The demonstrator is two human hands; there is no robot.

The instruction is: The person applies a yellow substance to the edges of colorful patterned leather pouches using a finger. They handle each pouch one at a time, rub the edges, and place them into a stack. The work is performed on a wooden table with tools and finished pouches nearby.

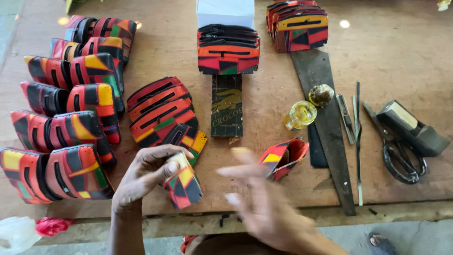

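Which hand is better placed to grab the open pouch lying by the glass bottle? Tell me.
Probably the right hand: it is empty, fingers spread, just below the open patchwork pouch. The left hand already grips another patchwork pouch.

My left hand (pixel 150 172) is curled, fingers clamped; my right hand (pixel 264 200) hangs open, fingers spread, motion-blurred.

Worn wooden workbench (pixel 391 56) bears patchwork purses (pixel 71 118), saw blade (pixel 325 127), scissors (pixel 398 151), glass bottle (pixel 300 114).
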